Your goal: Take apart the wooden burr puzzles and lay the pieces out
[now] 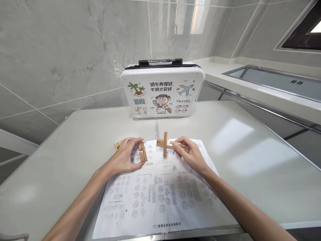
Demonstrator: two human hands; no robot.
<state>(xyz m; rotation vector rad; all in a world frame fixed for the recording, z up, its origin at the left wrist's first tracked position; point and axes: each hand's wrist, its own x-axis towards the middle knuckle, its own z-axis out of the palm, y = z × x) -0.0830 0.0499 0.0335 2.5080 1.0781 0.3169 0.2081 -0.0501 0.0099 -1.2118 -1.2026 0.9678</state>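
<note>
Between the thumb and fingers of my left hand [126, 154] is a notched wooden puzzle piece [142, 152], held on end above the paper. My right hand [190, 153] pinches the right end of two wooden pieces fitted crosswise [165, 144]; one bar lies sideways and the other stands upright through it. A gap separates the two hands' pieces. Under both hands lies a white instruction sheet [163, 187] printed with small diagrams. Other wooden pieces [117, 144] rest just behind my left hand, partly hidden by it.
A white cartoon-printed case [163, 92] in clear plastic wrap stands at the back of the pale table [250, 160], near the grey tiled wall [75, 50]. A counter with a sink [276, 82] runs along the right.
</note>
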